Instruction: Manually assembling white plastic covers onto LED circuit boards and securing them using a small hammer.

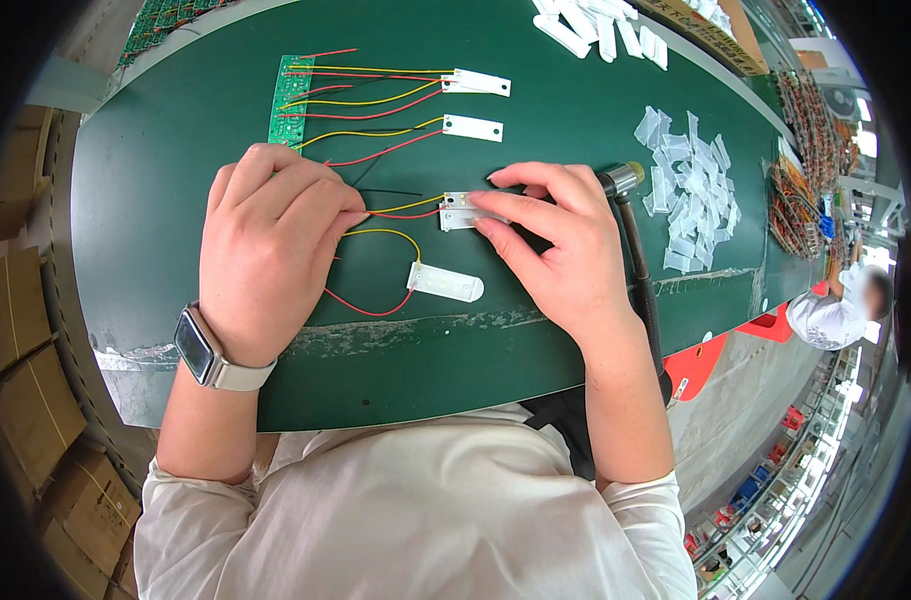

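My left hand (273, 222), a watch on its wrist, is closed with thumb and fingers pinched on red and yellow wires (405, 212). These wires lead to a small white strip (457, 203), which my right hand (555, 235) grips at its right end between thumb and fingers. Something whitish and translucent lies along the strip's lower side. Below it rests a round-ended white strip (447, 283) on its own looped wires. Beyond my hands, two more white strips (477, 83) (473, 128) hang on wires from a green circuit board (290, 100), partly behind my left hand.
Clear plastic pieces (690, 190) lie heaped on the green table (375, 385) to the right. White parts (600, 25) and a cardboard box (710, 30) are at the far edge. A dark metal arm (635, 240) stands beside my right hand. Wire bundles (815, 120) and another person (840, 310) are farther right.
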Available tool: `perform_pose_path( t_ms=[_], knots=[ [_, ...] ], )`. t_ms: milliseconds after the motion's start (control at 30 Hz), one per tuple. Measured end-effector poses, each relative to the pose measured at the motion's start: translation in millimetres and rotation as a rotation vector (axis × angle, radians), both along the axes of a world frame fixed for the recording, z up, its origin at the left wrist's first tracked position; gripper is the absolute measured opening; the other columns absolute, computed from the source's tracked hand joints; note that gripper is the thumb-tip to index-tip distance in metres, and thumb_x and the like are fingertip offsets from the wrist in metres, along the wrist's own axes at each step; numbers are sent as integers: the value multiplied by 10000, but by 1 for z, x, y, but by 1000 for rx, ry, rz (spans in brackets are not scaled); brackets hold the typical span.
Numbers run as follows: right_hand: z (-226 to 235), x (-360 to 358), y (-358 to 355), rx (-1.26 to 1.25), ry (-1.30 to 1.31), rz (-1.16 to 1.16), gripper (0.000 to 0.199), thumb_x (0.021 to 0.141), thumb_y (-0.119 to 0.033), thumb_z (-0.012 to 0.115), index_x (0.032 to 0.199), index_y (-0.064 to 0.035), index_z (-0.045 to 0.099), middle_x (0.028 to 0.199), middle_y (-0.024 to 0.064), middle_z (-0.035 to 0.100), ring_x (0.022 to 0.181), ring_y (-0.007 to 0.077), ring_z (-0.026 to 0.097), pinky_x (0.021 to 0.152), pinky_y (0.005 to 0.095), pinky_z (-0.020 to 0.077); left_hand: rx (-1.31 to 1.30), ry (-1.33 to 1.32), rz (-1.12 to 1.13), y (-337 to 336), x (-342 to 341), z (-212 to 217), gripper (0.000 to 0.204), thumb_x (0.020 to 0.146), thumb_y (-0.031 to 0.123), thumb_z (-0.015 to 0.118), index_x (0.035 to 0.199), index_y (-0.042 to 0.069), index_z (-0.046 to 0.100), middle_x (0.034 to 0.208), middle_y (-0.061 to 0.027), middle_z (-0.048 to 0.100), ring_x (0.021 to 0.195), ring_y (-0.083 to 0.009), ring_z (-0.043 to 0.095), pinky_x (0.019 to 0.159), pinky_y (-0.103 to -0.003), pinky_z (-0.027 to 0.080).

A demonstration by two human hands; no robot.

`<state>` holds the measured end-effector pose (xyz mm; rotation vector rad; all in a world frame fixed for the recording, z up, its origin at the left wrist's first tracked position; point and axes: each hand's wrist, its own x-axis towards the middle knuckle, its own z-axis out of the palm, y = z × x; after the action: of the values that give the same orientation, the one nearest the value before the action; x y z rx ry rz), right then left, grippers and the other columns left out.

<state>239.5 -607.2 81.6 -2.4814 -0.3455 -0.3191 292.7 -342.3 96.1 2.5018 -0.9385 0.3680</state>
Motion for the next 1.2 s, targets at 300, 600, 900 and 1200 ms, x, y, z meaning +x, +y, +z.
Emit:
perform_pose_path(
  t_ms=[300, 600, 900, 1200],
  knots=[
    [-12, 1, -2, -40, -243, 107, 211, 754, -106, 880, 952, -140, 815, 985, -25, 712, 872, 220, 646, 731, 361, 548, 4, 68, -98, -10, -3, 2, 233, 721, 139, 894, 905, 110, 753, 903, -10, 687, 953, -252, 633, 831, -407, 485],
    [-15, -3, 17, 2, -202, -34, 225, 729, -66, 890, 912, -134, 778, 965, -33, 691, 803, 187, 634, 658, 321, 525, -64, 5, -129, -14, -3, -8, 143, 769, 127, 873, 882, 130, 786, 860, 13, 656, 896, -230, 623, 780, -399, 486],
    [-20, -1, 11, -33, -264, 60, 163, 782, -82, 850, 912, -132, 765, 976, -24, 690, 805, 195, 636, 653, 324, 531, -62, -20, -78, -11, -2, -9, 141, 748, 81, 876, 857, 114, 793, 840, 10, 657, 852, -221, 615, 749, -394, 489],
    [-20, -3, 8, -151, -305, 85, 335, 704, -55, 806, 1013, -179, 833, 987, -46, 685, 832, 186, 598, 674, 325, 508, -61, -19, -65, -12, -2, -10, 133, 750, 71, 874, 841, 102, 782, 843, 3, 661, 849, -225, 616, 756, -403, 496]
  ],
)
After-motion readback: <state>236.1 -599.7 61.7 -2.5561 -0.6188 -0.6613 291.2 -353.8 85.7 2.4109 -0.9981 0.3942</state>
